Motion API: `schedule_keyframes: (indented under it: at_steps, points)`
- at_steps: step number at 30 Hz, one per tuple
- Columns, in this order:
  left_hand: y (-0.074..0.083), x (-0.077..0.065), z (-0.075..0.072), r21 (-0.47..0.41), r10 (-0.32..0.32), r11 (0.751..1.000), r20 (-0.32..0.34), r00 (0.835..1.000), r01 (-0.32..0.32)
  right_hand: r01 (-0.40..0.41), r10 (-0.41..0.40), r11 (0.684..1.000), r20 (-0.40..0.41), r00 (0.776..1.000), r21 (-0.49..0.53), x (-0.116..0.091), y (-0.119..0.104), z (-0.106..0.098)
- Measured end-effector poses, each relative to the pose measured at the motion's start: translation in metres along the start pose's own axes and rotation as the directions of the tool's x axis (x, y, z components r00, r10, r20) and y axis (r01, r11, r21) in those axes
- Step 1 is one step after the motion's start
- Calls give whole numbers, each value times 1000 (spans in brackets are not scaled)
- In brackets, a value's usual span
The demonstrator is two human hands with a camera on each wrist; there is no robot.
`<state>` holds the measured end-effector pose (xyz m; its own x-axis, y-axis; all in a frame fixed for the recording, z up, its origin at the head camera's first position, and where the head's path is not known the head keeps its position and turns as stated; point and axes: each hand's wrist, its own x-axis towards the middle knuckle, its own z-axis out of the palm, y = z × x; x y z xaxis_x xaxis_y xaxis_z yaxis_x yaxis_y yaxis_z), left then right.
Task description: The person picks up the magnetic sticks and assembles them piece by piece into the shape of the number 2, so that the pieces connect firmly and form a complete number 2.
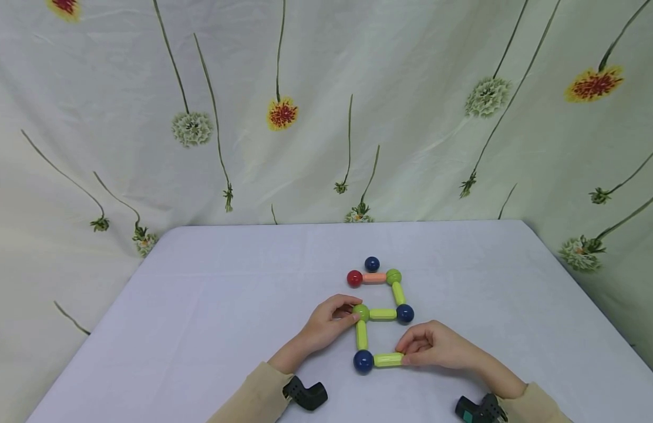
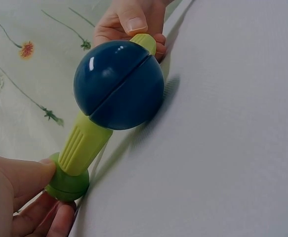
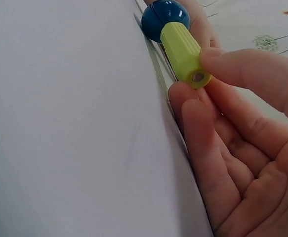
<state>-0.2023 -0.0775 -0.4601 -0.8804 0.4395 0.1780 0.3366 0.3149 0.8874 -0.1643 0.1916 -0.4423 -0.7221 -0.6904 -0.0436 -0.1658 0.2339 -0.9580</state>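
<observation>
My left hand (image 1: 326, 324) pinches a green ball (image 2: 67, 185) between thumb and fingers. From that ball one yellow-green rod runs toward me to a blue ball (image 1: 363, 361), and another yellow-green rod (image 1: 382, 314) runs right to a second blue ball (image 1: 405, 314). My right hand (image 1: 441, 346) pinches the end of a yellow-green magnetic rod (image 3: 183, 52), whose other end meets the near blue ball. In the right wrist view its free end shows a round metal spot. My fingers partly hide the held green ball.
Farther back, a rod (image 1: 398, 293) links the right blue ball to another green ball (image 1: 393, 277). From there an orange rod (image 1: 374, 278) reaches a red ball (image 1: 354, 278). A blue ball (image 1: 372, 264) sits just behind the orange rod. A white cloth covers the table (image 1: 226, 282).
</observation>
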Motion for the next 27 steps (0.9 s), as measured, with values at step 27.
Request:
schedule_keyframes:
  at_steps: [27]
  points:
    - [3,-1,-1,-5,-10,1000,6,1000,10,-19,18,994,-16,1000,-106,1,-14,-11]
